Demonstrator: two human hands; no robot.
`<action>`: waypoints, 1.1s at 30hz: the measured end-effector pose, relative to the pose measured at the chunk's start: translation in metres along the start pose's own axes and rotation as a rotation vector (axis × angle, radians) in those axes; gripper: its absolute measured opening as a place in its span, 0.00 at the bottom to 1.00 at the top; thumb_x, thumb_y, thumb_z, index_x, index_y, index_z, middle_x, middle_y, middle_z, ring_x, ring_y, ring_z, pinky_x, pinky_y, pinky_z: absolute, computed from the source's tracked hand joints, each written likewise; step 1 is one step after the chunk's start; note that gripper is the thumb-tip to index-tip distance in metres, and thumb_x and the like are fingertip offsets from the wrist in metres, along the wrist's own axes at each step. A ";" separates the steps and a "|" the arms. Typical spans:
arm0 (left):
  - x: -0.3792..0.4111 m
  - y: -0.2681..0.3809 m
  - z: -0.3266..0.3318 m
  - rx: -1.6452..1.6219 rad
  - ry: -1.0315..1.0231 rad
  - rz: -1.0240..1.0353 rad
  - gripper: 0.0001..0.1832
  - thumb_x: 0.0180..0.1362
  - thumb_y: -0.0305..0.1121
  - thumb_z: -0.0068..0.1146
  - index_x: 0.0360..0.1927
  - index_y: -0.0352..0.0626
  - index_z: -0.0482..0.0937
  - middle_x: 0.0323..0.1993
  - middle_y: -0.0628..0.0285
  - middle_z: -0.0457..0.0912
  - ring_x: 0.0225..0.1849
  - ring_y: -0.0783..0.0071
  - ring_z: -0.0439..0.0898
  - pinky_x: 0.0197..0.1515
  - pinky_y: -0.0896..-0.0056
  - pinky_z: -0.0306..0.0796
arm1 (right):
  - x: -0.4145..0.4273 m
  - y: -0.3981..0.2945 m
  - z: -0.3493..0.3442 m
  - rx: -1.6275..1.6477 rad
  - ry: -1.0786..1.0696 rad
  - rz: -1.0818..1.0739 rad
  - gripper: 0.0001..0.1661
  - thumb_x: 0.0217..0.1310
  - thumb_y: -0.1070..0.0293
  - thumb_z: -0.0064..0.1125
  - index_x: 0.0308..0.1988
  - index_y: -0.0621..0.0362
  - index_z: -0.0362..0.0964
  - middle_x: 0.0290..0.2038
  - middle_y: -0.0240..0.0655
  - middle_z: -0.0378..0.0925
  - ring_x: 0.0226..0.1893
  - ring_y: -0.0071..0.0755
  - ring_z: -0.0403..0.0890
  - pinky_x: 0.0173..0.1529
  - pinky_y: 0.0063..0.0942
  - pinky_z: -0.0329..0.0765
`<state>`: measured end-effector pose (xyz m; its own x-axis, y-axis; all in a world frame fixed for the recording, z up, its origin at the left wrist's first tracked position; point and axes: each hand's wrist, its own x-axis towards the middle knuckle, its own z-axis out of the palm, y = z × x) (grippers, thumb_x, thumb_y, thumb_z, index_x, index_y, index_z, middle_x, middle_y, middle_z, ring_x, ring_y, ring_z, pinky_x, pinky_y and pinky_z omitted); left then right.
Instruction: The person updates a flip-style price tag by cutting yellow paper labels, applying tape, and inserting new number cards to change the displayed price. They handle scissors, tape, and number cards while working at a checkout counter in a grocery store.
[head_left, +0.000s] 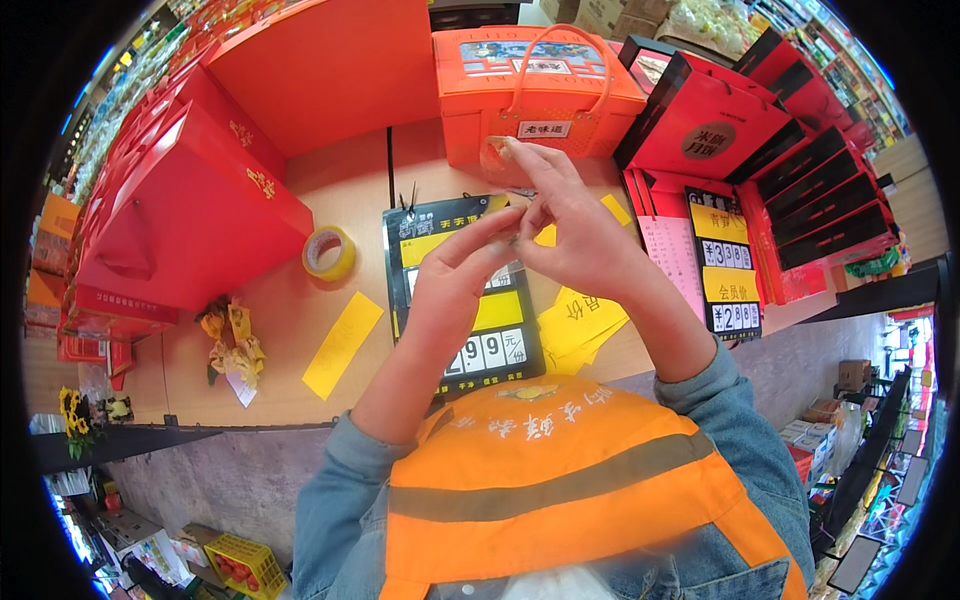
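Note:
My left hand and my right hand meet at the fingertips above a black price board. The board has yellow strips and white number cards, and my hands hide part of it. A curl of clear film, perhaps adhesive tape, clings to the outstretched fingers of my right hand. The right thumb and index finger pinch against the left fingertips; what lies between them is too small to tell. A roll of yellowish tape lies left of the board. Loose yellow paper strips and yellow slips flank it.
Red gift bags stand at left, an orange handled gift box at the back, and red-and-black bags at right. A second price board lies on pink paper. Crumpled yellow paper sits near the table's front edge.

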<state>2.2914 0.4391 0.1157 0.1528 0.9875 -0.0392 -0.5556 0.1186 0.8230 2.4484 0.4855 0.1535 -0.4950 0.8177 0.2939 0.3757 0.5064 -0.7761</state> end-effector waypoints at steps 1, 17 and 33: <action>0.001 -0.004 -0.002 0.011 0.019 0.006 0.15 0.63 0.28 0.50 0.51 0.32 0.76 0.49 0.56 0.79 0.51 0.71 0.77 0.56 0.72 0.70 | 0.000 0.001 0.001 -0.022 0.001 -0.029 0.50 0.44 0.84 0.57 0.68 0.59 0.49 0.60 0.41 0.57 0.33 0.23 0.74 0.41 0.20 0.75; 0.009 -0.020 -0.020 0.147 0.110 -0.069 0.13 0.65 0.29 0.47 0.45 0.31 0.79 0.43 0.55 0.82 0.45 0.73 0.80 0.51 0.73 0.74 | 0.009 -0.008 -0.043 -0.415 -0.332 0.019 0.47 0.44 0.59 0.67 0.64 0.53 0.58 0.58 0.38 0.63 0.40 0.38 0.77 0.44 0.30 0.76; 0.027 -0.067 -0.009 -0.314 0.452 -0.049 0.16 0.67 0.30 0.46 0.55 0.32 0.70 0.52 0.57 0.75 0.53 0.71 0.75 0.59 0.72 0.68 | -0.031 0.015 0.046 -0.973 0.099 -0.258 0.32 0.44 0.70 0.58 0.54 0.63 0.69 0.47 0.36 0.70 0.35 0.34 0.71 0.39 0.32 0.65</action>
<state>2.3255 0.4587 0.0548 -0.1428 0.9181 -0.3696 -0.7845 0.1228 0.6079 2.4334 0.4548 0.1068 -0.6004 0.6484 0.4680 0.7642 0.6376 0.0970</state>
